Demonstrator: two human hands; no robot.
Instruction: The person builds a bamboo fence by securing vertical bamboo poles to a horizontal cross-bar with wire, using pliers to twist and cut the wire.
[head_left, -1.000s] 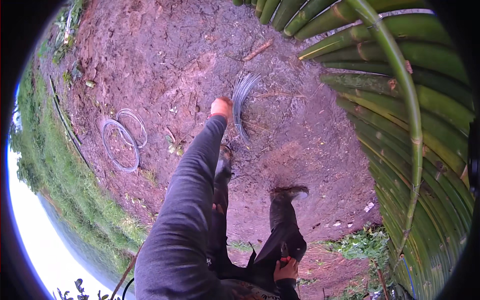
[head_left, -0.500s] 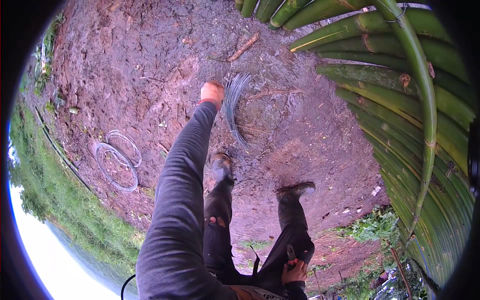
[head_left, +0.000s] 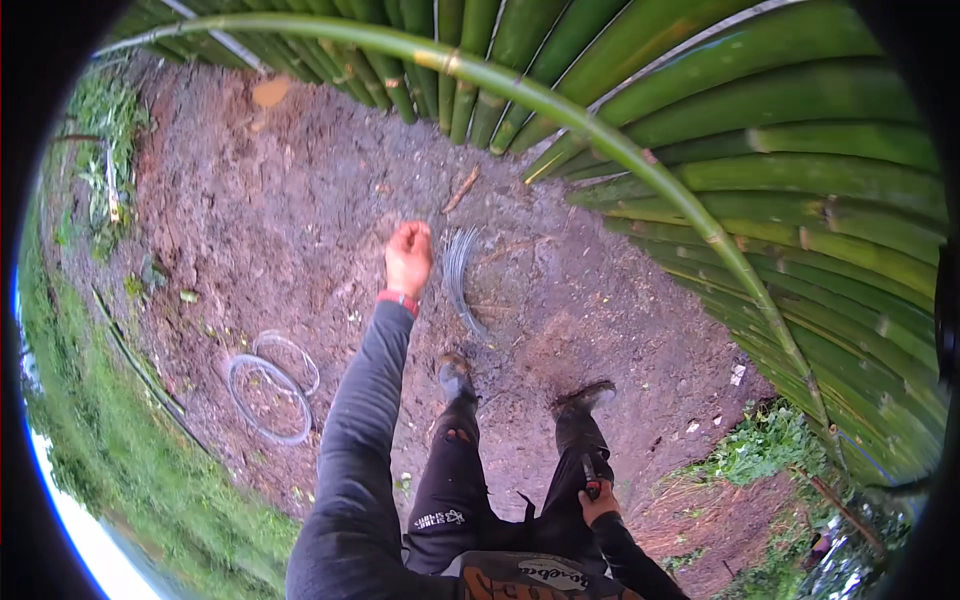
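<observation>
Two hands are in view; the left hand (head_left: 408, 262) is extended ahead of the body, its fingers curled into a fist; whether it pinches anything cannot be told; a red band (head_left: 398, 298) circles its wrist; the right hand (head_left: 602, 504) is held low at the right thigh, its fingers wrapped around a red-and-dark tool (head_left: 591, 477). Below are dark trousers (head_left: 450, 485) and two boots, the left boot (head_left: 456, 376) being nearer the wires.

Grey wires (head_left: 458, 275) lie on the mud (head_left: 620, 330) in a curved bundle; they appear just right of the left hand, with a narrow gap between; they lie well apart from the right hand, ahead and to its left; their narrow end points toward the boots. Beyond them rests a stick (head_left: 462, 190); to the left lie two wire coils (head_left: 284, 437), partly overlapping. Green bamboo (head_left: 820, 185) fans along the right and top; a single pole (head_left: 600, 130) crosses it; grass (head_left: 150, 480) borders the far left.
</observation>
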